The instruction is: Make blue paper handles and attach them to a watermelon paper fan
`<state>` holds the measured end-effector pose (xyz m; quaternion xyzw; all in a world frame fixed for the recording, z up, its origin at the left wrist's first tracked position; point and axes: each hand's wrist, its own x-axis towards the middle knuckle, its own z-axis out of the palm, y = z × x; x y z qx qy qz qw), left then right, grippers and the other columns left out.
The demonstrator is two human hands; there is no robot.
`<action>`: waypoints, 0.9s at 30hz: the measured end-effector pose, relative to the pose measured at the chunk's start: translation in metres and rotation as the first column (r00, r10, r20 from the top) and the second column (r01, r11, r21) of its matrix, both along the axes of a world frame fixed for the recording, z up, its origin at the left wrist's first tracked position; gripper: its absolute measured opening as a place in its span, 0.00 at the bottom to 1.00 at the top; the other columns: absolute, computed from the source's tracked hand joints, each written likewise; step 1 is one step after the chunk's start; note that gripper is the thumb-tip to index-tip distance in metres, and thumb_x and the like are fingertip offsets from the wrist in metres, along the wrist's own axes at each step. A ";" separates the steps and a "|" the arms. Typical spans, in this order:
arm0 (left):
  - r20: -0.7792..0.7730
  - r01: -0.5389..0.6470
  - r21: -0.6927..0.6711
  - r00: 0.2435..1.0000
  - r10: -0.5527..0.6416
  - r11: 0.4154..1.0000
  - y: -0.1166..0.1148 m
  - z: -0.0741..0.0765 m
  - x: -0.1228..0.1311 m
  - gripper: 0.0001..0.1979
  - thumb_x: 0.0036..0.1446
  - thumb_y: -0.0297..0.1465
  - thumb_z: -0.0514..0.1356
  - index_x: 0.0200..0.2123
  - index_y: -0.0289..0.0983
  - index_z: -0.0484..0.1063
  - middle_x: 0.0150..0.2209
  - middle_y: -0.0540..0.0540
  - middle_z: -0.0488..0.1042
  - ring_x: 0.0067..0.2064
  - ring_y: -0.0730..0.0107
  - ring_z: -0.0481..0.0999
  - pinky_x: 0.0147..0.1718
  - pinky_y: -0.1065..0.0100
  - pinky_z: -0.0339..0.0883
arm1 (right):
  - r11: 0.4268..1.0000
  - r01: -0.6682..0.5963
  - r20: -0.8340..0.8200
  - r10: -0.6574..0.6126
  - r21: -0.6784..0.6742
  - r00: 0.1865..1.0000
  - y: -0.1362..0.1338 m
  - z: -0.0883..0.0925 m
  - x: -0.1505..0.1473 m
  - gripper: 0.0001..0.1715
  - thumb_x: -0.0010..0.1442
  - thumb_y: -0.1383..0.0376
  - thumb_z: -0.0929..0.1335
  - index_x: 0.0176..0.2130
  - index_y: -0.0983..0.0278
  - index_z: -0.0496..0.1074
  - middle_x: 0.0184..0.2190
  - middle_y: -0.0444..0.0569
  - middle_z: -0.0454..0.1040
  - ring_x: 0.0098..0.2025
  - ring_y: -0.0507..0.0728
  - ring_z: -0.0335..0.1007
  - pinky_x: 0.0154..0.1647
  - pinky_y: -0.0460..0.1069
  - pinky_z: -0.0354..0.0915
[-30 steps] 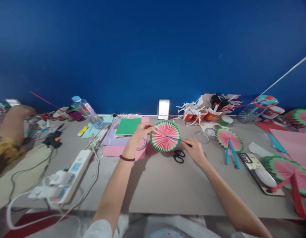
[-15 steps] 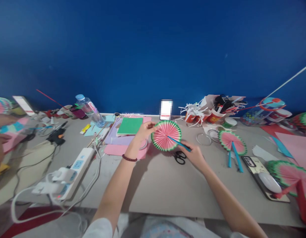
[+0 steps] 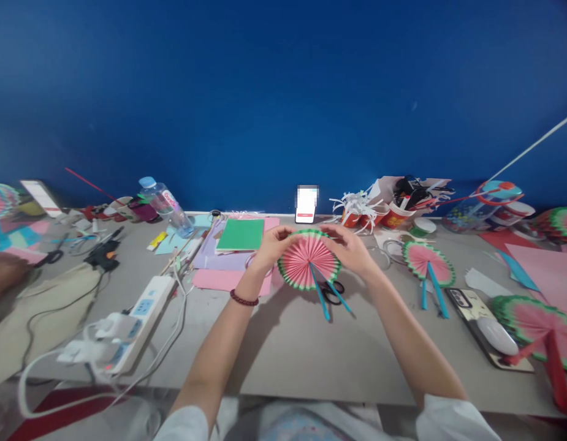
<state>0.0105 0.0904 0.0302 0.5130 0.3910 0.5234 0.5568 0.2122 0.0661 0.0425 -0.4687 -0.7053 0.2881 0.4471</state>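
Observation:
Between my hands is a round pleated paper fan, pink with a green edge. Two blue sticks hang from its centre, spread apart toward me. My left hand grips the fan's upper left rim, thumb on the front. At the upper right rim, my right hand grips it the same way. Black-handled scissors lie on the table behind the sticks, partly hidden by them. To the right rests a similar fan with blue sticks.
A white power strip with cables lies at left. A water bottle, a green pad and a lit phone stand or lie toward the wall. At right are filled paper cups, and a mouse on a phone.
My right hand has let go of the blue stick and moved up to the fan's upper right rim. The two sticks now hang spread apart below the fan.

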 end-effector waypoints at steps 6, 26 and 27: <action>-0.001 0.060 -0.004 0.998 -0.060 0.998 -0.007 0.005 0.002 0.16 0.37 0.37 0.71 0.27 0.35 0.72 0.25 0.52 0.72 0.27 0.75 0.70 0.30 0.71 0.63 | 0.986 -0.130 0.085 0.139 -0.105 0.987 0.004 0.016 -0.021 0.13 0.59 0.59 0.65 0.38 0.62 0.76 0.35 0.47 0.78 0.37 0.56 0.73 0.38 0.50 0.67; -0.050 -0.063 0.136 0.996 0.071 0.989 -0.015 0.023 0.000 0.10 0.41 0.35 0.68 0.27 0.36 0.75 0.28 0.48 0.76 0.31 0.71 0.72 0.35 0.67 0.66 | 0.990 0.074 -0.054 -0.068 0.121 0.996 -0.010 0.017 -0.031 0.12 0.56 0.60 0.68 0.40 0.62 0.70 0.37 0.48 0.75 0.38 0.55 0.71 0.40 0.49 0.67; -0.053 -0.081 0.154 0.995 0.090 0.985 -0.016 0.024 0.001 0.10 0.41 0.35 0.68 0.27 0.36 0.75 0.29 0.48 0.76 0.32 0.70 0.73 0.35 0.67 0.66 | 0.974 0.120 -0.051 -0.113 0.191 0.992 -0.012 0.018 -0.032 0.12 0.56 0.61 0.68 0.41 0.62 0.69 0.38 0.49 0.74 0.40 0.56 0.71 0.41 0.50 0.67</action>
